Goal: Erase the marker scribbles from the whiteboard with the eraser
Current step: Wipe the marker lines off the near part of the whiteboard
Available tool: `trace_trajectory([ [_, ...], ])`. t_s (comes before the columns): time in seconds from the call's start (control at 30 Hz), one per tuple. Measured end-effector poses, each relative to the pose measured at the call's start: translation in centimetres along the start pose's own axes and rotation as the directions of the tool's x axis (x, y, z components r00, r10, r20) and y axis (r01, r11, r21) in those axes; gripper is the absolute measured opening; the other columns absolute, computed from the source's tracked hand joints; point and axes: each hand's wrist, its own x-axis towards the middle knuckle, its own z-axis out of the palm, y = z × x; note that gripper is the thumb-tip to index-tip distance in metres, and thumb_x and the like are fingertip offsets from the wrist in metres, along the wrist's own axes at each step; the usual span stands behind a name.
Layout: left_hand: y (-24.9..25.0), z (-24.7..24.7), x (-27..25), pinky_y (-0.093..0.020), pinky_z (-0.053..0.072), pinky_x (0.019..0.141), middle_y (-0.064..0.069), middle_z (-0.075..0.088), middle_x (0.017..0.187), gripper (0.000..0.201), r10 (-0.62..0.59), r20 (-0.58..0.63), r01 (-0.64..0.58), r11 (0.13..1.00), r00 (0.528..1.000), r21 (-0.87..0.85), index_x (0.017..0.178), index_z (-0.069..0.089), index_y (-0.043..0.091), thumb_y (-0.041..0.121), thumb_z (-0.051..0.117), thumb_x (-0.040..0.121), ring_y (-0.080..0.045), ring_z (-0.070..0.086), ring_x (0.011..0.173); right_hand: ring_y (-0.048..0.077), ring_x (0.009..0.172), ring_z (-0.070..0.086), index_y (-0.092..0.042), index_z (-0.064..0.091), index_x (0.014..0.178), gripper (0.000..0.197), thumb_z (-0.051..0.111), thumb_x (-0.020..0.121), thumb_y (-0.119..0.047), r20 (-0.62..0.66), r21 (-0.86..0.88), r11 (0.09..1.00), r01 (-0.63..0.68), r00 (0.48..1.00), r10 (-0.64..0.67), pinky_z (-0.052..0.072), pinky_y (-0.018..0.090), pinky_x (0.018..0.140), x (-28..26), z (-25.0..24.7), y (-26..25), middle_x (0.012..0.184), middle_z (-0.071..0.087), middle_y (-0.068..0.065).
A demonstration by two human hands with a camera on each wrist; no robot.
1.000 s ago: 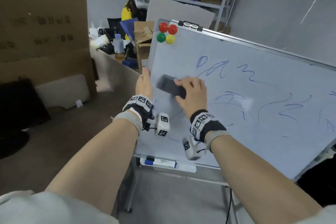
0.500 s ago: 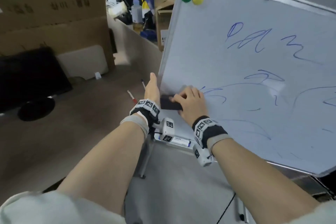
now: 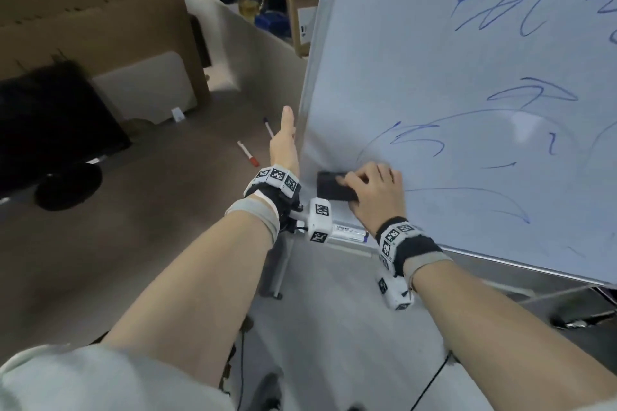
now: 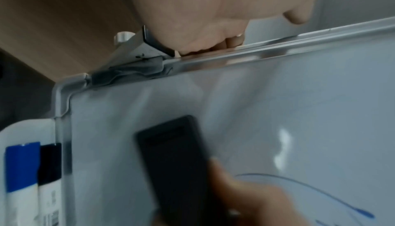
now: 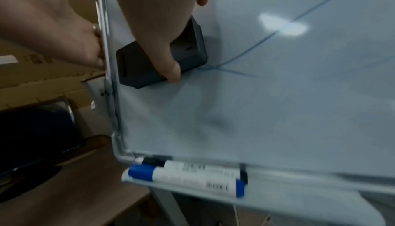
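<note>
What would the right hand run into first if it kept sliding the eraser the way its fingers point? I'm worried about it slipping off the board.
Probably the whiteboard's left frame, just beyond the eraser. The left hand grips that edge right there, though depth is unclear.

Even indoor light fills the wide-angle head view, its edges bowed. Both wrist views are dim and motion-blurred; pale glare patches gleam on the whiteboard (image 5: 299,111).
</note>
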Motion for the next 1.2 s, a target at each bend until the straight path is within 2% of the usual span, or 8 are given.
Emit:
trace_trajectory([
  [0.07,0.1,0.4,0.0,-0.029,0.03,0.11,0.008,0.058,0.133,0.092,0.036,-0.015,-0.035,0.996,0.999,0.078,0.138,0.055,0.013,0.081,0.044,0.078,-0.017,0.051,0.126,0.028,0.087,0.05,-0.027,0.063,0.103,0.047,0.081,0.06,-0.019,-0.048,-0.02,0.999,-0.033,0.998,0.032,0.031,0.038,0.078,1.2,-2.0,1.0,0.094,0.055,0.003],
  [0.17,0.4,1.7,-0.3,-0.026,0.031,0.087,0.012,0.054,0.091,0.057,0.096,-0.1,-0.074,0.975,0.99,0.209,0.101,0.06,0.018,0.069,0.038,0.093,-0.017,0.047,0.099,0.029,0.092,0.05,-0.025,0.063,0.112,0.049,0.076,0.064,-0.023,-0.215,0.017,0.99,-0.141,0.966,0.141,0.033,0.039,0.084,5.7,-6.2,2.4,0.1,0.056,0.004],
  [0.27,0.3,2.7,-0.5,-0.028,0.033,0.076,0.009,0.049,0.077,0.056,0.164,-0.145,-0.123,0.959,0.976,0.256,0.095,0.053,0.013,0.066,0.035,0.096,-0.021,0.05,0.09,0.027,0.095,0.046,-0.026,0.061,0.115,0.055,0.079,0.063,-0.023,-0.265,0.061,0.976,-0.21,0.939,0.219,0.034,0.04,0.086,6.9,-6.9,2.7,0.103,0.055,0.004],
  [0.5,-1.2,3.2,0.5,-0.028,0.031,0.086,-0.001,0.056,0.096,0.051,0.243,-0.218,-0.169,0.936,0.945,0.309,0.092,0.05,0.016,0.06,0.026,0.1,-0.022,0.049,0.094,0.029,0.091,0.051,-0.026,0.064,0.109,0.054,0.084,0.06,-0.016,-0.032,0.036,0.994,-0.1,0.994,0.101,0.035,0.04,0.082,0.9,-2.4,3.4,0.099,0.056,0.003],
  [0.77,-0.2,3.6,-1.3,-0.029,0.031,0.088,-0.019,0.061,0.124,0.049,0.264,-0.206,-0.162,0.897,0.942,0.41,0.101,0.049,0.013,0.052,0.019,0.104,-0.031,0.054,0.12,0.028,0.099,0.042,-0.024,0.058,0.124,0.059,0.079,0.069,-0.025,-0.325,0.081,0.963,-0.258,0.906,0.271,0.034,0.041,0.086,4.1,-7.7,6.5,0.111,0.045,0.002],
  [0.9,-0.8,3.7,-1.6,-0.028,0.03,0.099,-0.013,0.059,0.13,0.067,0.255,-0.238,-0.155,0.916,0.937,0.369,0.127,0.054,0.005,0.056,0.018,0.103,-0.026,0.051,0.126,0.027,0.093,0.045,-0.025,0.062,0.112,0.057,0.083,0.06,-0.015,-0.168,0.085,0.981,-0.177,0.967,0.189,0.032,0.038,0.084,0.2,-3.3,4.1,0.103,0.051,0.002],
  [1.0,-0.8,3.4,-2.0,-0.03,0.027,0.11,-0.013,0.058,0.133,0.069,0.258,-0.245,-0.152,0.912,0.935,0.38,0.132,0.052,0.005,0.057,0.017,0.103,-0.027,0.048,0.131,0.027,0.091,0.049,-0.026,0.063,0.107,0.053,0.083,0.059,-0.015,-0.06,0.045,0.989,-0.138,0.988,0.14,0.033,0.038,0.083,-1.2,-2.6,3.6,0.1,0.055,0.002],
  [1.2,0.2,3.2,-2.7,-0.033,0.036,0.102,-0.02,0.059,0.132,0.073,0.212,-0.187,-0.106,0.882,0.959,0.459,0.126,0.055,0.001,0.057,0.014,0.102,-0.033,0.053,0.126,0.033,0.102,0.051,-0.024,0.058,0.117,0.048,0.071,0.071,-0.027,-0.352,0.115,0.926,-0.361,0.856,0.377,0.038,0.042,0.086,6.2,-11.0,6.4,0.114,0.056,0.006],
])
